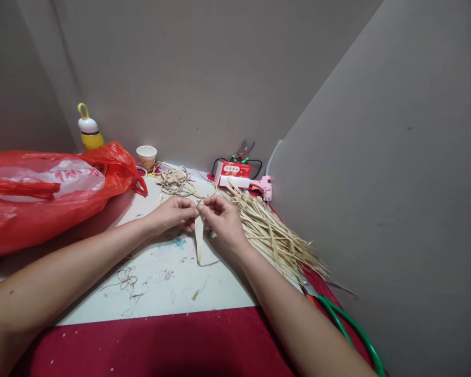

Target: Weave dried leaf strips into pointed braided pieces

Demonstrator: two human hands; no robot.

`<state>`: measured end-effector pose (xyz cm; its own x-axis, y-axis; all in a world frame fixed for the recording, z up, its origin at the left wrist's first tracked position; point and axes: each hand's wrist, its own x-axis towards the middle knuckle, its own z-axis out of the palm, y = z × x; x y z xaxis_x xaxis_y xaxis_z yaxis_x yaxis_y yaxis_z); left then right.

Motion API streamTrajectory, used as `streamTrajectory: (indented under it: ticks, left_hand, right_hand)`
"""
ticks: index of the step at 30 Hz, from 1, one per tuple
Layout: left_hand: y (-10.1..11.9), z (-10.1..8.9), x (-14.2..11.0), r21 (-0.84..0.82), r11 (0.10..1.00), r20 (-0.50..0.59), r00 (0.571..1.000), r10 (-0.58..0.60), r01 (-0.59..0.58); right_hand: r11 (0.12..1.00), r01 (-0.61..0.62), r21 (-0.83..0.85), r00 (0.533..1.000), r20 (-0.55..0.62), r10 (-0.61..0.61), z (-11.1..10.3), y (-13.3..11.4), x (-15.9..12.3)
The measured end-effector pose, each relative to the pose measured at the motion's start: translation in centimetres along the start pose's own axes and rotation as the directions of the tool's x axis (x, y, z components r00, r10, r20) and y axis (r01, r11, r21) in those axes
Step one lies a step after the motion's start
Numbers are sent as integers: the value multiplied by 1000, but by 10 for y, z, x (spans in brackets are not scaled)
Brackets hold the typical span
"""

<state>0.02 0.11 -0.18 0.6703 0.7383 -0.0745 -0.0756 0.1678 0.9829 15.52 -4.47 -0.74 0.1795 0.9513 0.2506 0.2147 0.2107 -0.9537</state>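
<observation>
From here I have both hands meeting over the middle of the counter [235, 293]. My left hand [176, 214] is pinched on the upper end of a pale strip [199, 245], and my right hand [223, 217] pinches at the same place from the other side. The strip hangs below the fingertips; I can't tell whether its lower end touches the counter.

What looks done, I judge, is the cord [175, 180], lying in a loose coil just beyond my hands; whether it joins the strip is hidden from me. What looks left is larger: the strip in my fingers seems unfinished, and a big heap of straw [277, 233] lies loose beside my right hand. I'd call it partway, with plenty of material remaining. The scissors [351, 322] lie at the near end of the straw, in neither hand, and a tangle of thread [126, 277] lies near my left forearm.
</observation>
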Motion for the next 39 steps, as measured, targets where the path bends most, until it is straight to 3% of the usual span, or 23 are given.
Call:
streamTrajectory:
  ticks: [5,9,13,17,25,30,36,39]
  left_hand:
    - [4,-1,0,-51,995,86,993,-85,89]
    - [6,-4,1,-67,995,49,996,-69,72]
    - [2,-6,3,-33,999,-24,1000,-19,18]
    - [1,-6,3,4,1000,-25,999,-21,21]
    - [0,-5,1,-30,999,-23,999,-38,38]
    - [1,-6,1,17,1000,-52,999,13,-12]
    - [5,-2,0,242,965,-59,991,123,-105]
    - [1,-1,1,250,956,-59,983,174,-155]
  right_hand:
    - [960,-195,202,980,88,180,-1,-7,-1]
    - [951,-222,217,973,110,203,0,-10,-3]
    - [989,-123,86,991,65,117,2,-4,-4]
    - [1000,12,-19,1000,1,-12,4,2,-4]
    - [985,-171,36,982,92,167,1,0,-3]
    - [989,-144,-35,979,140,148,0,0,-4]
    - [985,40,-169,993,112,-21,0,9,-5]
    - [990,34,-133,995,101,-21,0,9,-4]
